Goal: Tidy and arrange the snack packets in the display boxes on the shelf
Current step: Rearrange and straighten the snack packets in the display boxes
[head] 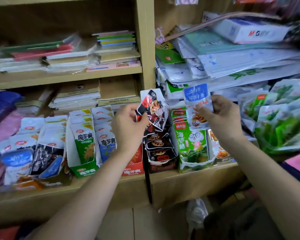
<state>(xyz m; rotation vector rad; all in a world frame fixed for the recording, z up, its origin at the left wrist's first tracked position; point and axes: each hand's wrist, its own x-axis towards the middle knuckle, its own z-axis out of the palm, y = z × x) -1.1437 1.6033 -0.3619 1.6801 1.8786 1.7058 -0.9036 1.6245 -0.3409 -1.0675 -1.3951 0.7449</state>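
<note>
My left hand (pixel 128 126) grips a crumpled black-and-red snack packet (pixel 157 110) just above the black display box (pixel 160 164), which holds several similar dark packets. My right hand (pixel 222 116) holds a white packet with a blue top (pixel 197 104) over the green display box (pixel 191 144). To the left stand a green-and-white display box (pixel 84 148) and a red box (pixel 133 168), both on the wooden shelf (pixel 111 181).
Loose white, blue and black packets (pixel 33 149) lie heaped at the shelf's left end. Green packets (pixel 280 122) pile up at the right. Notebooks and paper stacks (pixel 68 58) fill the upper shelves, and plastic-wrapped stationery (pixel 232 54) crowds the right compartment.
</note>
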